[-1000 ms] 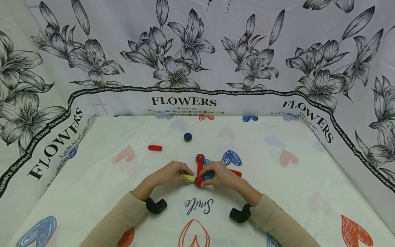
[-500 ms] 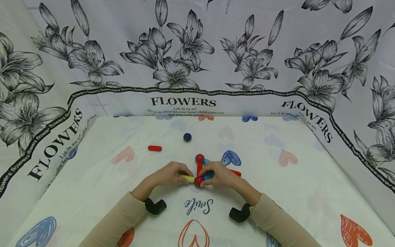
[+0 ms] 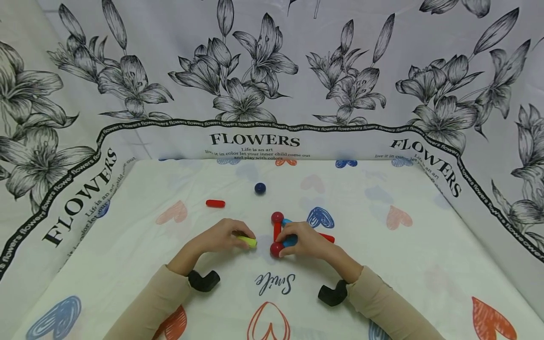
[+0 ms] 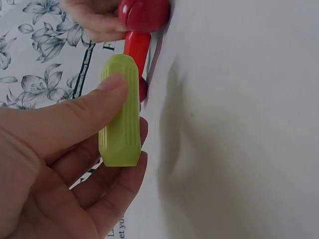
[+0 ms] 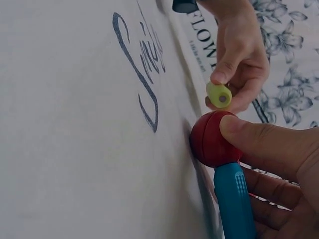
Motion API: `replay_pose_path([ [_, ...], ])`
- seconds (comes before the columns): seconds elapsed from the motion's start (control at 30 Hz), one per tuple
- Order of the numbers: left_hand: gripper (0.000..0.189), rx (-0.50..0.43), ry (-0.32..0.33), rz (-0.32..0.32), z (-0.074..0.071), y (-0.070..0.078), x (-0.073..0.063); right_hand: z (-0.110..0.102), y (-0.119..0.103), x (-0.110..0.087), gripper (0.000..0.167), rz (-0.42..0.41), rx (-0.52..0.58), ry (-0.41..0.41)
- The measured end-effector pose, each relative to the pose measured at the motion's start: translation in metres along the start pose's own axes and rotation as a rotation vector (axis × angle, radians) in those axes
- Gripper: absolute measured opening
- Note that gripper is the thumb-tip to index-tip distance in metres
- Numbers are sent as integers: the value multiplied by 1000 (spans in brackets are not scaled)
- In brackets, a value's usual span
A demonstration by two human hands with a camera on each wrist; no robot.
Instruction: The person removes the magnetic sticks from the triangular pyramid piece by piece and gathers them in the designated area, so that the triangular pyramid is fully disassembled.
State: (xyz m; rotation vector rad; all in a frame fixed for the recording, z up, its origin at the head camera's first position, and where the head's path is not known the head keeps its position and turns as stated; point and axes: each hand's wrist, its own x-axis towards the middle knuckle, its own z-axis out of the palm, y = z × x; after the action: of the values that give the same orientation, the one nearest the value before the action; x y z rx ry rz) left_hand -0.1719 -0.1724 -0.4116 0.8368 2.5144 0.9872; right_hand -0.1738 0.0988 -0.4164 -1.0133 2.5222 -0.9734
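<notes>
Near red ball (image 3: pixel 276 250): is sitting in the lower middle of the head view.
Yellow-green rod (image 3: pixel 248 242): is lying left of that ball, a gap separating them; its grey end spot (image 5: pixel 223 99) is facing the right-wrist camera.
Near blue rod (image 5: pixel 234 199): is meeting the ball.
Right hand (image 3: pixel 303 241): is gripping the ball, its thumb pressing on top and its other fingers reaching behind the near blue rod.
Outer red rod (image 3: pixel 326 237): is poking out rightward from behind this hand, its inner end being hidden.
Left hand (image 3: pixel 223 236): is pinching the yellow-green rod between thumb and fingers.
Linking red rod (image 3: pixel 277 231): is running upward from the near red ball.
Half-hidden blue rod (image 3: pixel 286 221): is showing above the right hand's fingers.
Far red ball (image 3: pixel 277 217): is capping the linking red rod.
Loose red rod (image 3: pixel 215 203): is lying left of centre.
Dark blue ball (image 3: pixel 260 188): is resting near the frame's centre.
Flower-printed cloth (image 3: pixel 255 140): is filling the upper frame.
</notes>
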Motion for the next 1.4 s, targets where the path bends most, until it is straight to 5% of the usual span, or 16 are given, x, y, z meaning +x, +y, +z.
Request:
replay_pose_path([
  [0.73, 22, 29, 150, 41, -22, -24, -12, 2, 3, -1, 29, -16, 6, 6],
  [1.4, 25, 35, 295, -162, -37, -57, -20, 2, 4, -3, 30, -26, -4, 15],
])
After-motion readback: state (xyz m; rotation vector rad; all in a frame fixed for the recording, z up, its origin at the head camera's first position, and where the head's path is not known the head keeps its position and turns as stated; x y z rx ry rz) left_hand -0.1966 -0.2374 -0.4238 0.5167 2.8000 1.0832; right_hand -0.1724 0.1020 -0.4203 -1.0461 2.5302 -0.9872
